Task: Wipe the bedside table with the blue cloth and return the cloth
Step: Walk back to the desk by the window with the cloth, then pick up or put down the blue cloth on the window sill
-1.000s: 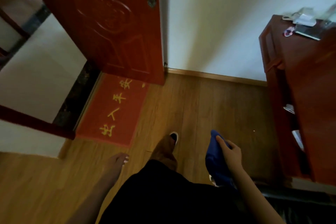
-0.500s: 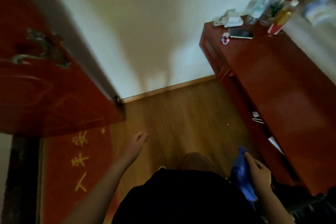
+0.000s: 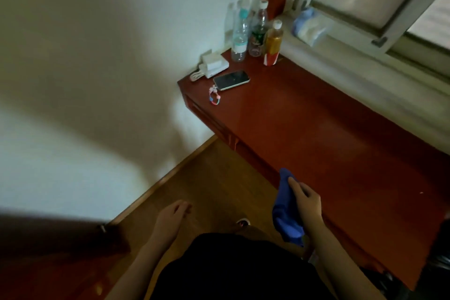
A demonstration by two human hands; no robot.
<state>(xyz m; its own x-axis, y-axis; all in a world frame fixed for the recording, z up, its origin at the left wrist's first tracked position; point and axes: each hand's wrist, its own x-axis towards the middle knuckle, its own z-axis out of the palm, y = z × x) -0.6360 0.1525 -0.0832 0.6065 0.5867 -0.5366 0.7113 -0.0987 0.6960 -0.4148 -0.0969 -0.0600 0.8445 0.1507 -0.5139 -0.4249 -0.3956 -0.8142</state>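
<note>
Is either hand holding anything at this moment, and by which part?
The right hand holds the blue cloth, bunched, gripped along its upper middle with the ends sticking out above and hanging below. The left hand holds nothing.

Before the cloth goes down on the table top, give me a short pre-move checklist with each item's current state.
1. Blue cloth in hand: ok, the right hand grips it.
2. Left hand free: ok, open and holding nothing.
3. Cloth touching the table: not ok, it is off the surface at the near front edge.
4. Near stretch of the top bare: ok.
5. Far corner bare: not ok; phone, charger, bead charm and bottles sit there.
6. Cloth damp or dry: cannot tell.
</note>
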